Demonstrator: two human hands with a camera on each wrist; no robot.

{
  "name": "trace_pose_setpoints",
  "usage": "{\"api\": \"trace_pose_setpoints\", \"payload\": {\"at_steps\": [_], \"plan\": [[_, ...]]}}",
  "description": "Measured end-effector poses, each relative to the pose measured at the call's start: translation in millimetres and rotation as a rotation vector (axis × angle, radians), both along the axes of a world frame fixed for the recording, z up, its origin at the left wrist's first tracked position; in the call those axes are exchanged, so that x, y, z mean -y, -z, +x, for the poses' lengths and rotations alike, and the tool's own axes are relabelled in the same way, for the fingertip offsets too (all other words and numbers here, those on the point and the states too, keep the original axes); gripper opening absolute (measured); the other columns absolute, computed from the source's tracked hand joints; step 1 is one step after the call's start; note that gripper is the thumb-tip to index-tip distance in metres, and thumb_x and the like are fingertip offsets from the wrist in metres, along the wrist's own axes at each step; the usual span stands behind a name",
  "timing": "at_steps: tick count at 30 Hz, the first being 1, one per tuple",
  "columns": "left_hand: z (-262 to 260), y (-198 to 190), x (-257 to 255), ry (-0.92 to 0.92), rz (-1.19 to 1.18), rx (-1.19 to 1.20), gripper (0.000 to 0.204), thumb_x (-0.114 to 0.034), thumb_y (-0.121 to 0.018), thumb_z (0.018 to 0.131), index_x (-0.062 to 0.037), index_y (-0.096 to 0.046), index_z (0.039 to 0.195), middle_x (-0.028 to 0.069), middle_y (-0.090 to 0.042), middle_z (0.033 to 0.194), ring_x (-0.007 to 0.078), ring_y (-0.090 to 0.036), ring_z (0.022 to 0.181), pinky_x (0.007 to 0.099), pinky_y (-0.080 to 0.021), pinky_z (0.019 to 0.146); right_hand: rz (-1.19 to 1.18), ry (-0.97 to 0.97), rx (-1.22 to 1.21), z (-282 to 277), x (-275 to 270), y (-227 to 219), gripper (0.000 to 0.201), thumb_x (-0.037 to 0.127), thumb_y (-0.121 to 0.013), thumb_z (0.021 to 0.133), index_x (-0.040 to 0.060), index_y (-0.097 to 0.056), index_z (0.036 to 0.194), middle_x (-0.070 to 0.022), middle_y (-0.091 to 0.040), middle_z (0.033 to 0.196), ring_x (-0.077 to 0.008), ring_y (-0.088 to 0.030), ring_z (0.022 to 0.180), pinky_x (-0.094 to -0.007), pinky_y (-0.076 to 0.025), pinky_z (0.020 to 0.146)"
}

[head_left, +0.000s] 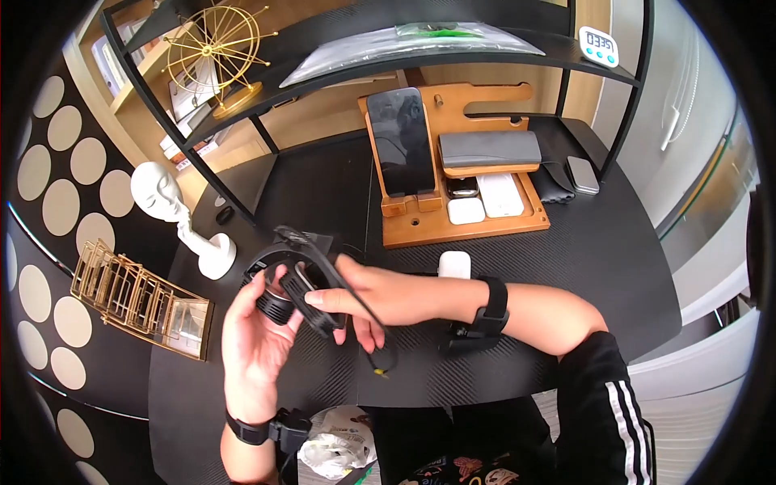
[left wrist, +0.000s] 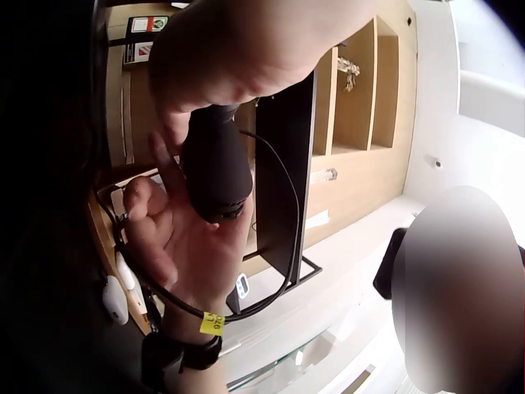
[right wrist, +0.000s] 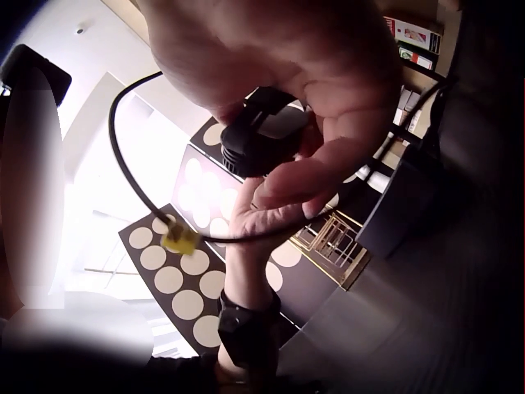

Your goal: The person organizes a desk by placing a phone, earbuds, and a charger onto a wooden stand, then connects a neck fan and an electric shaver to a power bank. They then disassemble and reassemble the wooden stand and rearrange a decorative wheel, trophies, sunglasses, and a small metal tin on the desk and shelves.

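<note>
Both hands hold a black device with a ribbed round part and a dark strap-like band, over the left middle of the desk. My left hand grips the ribbed part from below and the left, fingers curled around it. From the right, my right hand grips the other side, its thumb laid on the black body. A thin black cable loops from the device and carries a yellow tag. In the right wrist view, the fingers hide part of the device.
On the black desk, a wooden stand holds a phone and a grey case. A white rounded case lies beside the right forearm. A white sculpture and a gold wire rack stand left. A shelf spans the back.
</note>
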State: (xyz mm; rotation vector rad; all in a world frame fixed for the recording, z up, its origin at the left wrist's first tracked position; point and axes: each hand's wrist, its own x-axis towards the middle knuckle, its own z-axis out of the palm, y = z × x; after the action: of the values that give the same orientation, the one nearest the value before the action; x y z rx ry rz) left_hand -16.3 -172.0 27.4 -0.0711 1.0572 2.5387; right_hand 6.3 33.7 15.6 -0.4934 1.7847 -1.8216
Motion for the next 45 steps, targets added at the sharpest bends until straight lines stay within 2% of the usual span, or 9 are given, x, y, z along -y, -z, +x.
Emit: {"api": "trace_pose_setpoints", "payload": {"at_steps": [5,9,14,19,23,28,34,39,45], "plan": [[-20.4,-15.0,25.9,-0.043,0.112,0.001,0.030,-0.014,-0.051,0.090,0.0021,-0.053,0.115,0.0186,-0.060,0.114,0.0301,-0.060,0.104,0.0452,-0.053,0.087,-0.208,-0.051,-0.096,-3.0,3.9,12.4,0.052,0.044,-0.026,0.099,0.0020,-0.034,0.129,-0.0136,-0.062,0.087,-0.0153,-0.062,0.061,-0.0249,-0.051,0.054],[-40.3,-18.3,63.9,-0.026,0.167,-0.105,0.026,-0.012,-0.049,0.092,0.0037,-0.054,0.112,0.0164,-0.063,0.111,0.0275,-0.061,0.104,0.0445,-0.051,0.090,-0.340,0.465,-0.330,-10.3,6.0,26.8,0.036,0.031,-0.032,0.100,0.0029,-0.052,0.109,-0.0087,-0.059,0.097,-0.0105,-0.058,0.062,-0.0191,-0.045,0.050],[-81.0,-3.1,80.9,-0.216,0.181,-0.033,0.023,-0.008,-0.054,0.088,0.0006,-0.055,0.110,0.0154,-0.062,0.111,0.0286,-0.059,0.107,0.0439,-0.047,0.094,-0.320,0.630,-0.381,-34.0,4.8,56.4,0.035,0.020,-0.047,0.095,0.0043,-0.041,0.064,0.0042,-0.034,0.055,-0.0055,-0.033,0.054,-0.0268,-0.030,0.048],[-125.8,2.8,39.5,-0.318,-0.101,0.100,0.018,-0.015,-0.051,0.089,-0.0036,-0.058,0.102,0.0117,-0.064,0.106,0.0287,-0.061,0.099,0.0463,-0.048,0.088,0.162,0.094,-0.347,-36.9,-0.7,67.7,0.040,0.035,-0.050,0.092,0.0012,-0.057,0.072,-0.0028,-0.053,0.059,-0.0097,-0.049,0.054,-0.0262,-0.040,0.051],[-164.8,21.0,19.8,-0.046,-0.201,0.078,0.006,-0.011,-0.055,0.085,-0.0068,-0.055,0.089,0.0066,-0.064,0.087,0.0254,-0.063,0.086,0.0485,-0.052,0.080,0.274,-0.028,-0.219,-31.8,-4.3,60.1,0.041,0.035,-0.047,0.094,0.0026,-0.055,0.071,-0.0028,-0.053,0.058,-0.0118,-0.051,0.044,-0.0274,-0.043,0.043],[-158.8,11.6,-17.6,-0.056,-0.537,0.036,0.009,-0.014,-0.053,0.085,-0.0086,-0.054,0.093,0.0075,-0.065,0.090,0.0238,-0.064,0.088,0.0440,-0.052,0.082,0.174,0.034,-0.143,-36.0,-3.6,68.3,0.043,0.037,-0.047,0.094,0.0028,-0.054,0.070,-0.0026,-0.052,0.057,-0.0108,-0.051,0.042,-0.0254,-0.044,0.041],[-128.3,10.6,-21.4,-0.081,-0.392,-0.034,0.015,-0.013,-0.055,0.084,-0.0120,-0.052,0.099,0.0039,-0.062,0.094,0.0208,-0.061,0.091,0.0446,-0.048,0.084,-0.104,0.185,-0.067,-34.6,-1.9,64.3,0.041,0.044,-0.053,0.092,0.0033,-0.056,0.093,-0.0008,-0.052,0.058,-0.0070,-0.049,0.041,-0.0209,-0.042,0.038],[-39.5,4.3,-35.5,-0.278,-0.240,-0.202,0.030,-0.008,-0.057,0.086,-0.0150,-0.043,0.112,0.0052,-0.057,0.103,0.0202,-0.058,0.102,0.0461,-0.047,0.083,-0.423,0.299,-0.055,-36.0,1.8,56.9,0.060,0.041,-0.058,0.089,0.0059,-0.030,0.129,-0.0074,-0.059,0.089,-0.0086,-0.057,0.062,-0.0211,-0.048,0.045],[14.1,31.5,-54.3,-0.331,-0.351,-0.603,0.040,-0.013,-0.053,0.093,-0.0092,-0.032,0.127,0.0110,-0.054,0.111,0.0245,-0.055,0.109,0.0399,-0.047,0.087,-0.514,0.470,-0.039,-12.5,17.3,42.7,0.057,0.036,-0.060,0.089,0.0125,-0.029,0.130,-0.0069,-0.058,0.099,-0.0113,-0.061,0.075,-0.0243,-0.053,0.050]]}}
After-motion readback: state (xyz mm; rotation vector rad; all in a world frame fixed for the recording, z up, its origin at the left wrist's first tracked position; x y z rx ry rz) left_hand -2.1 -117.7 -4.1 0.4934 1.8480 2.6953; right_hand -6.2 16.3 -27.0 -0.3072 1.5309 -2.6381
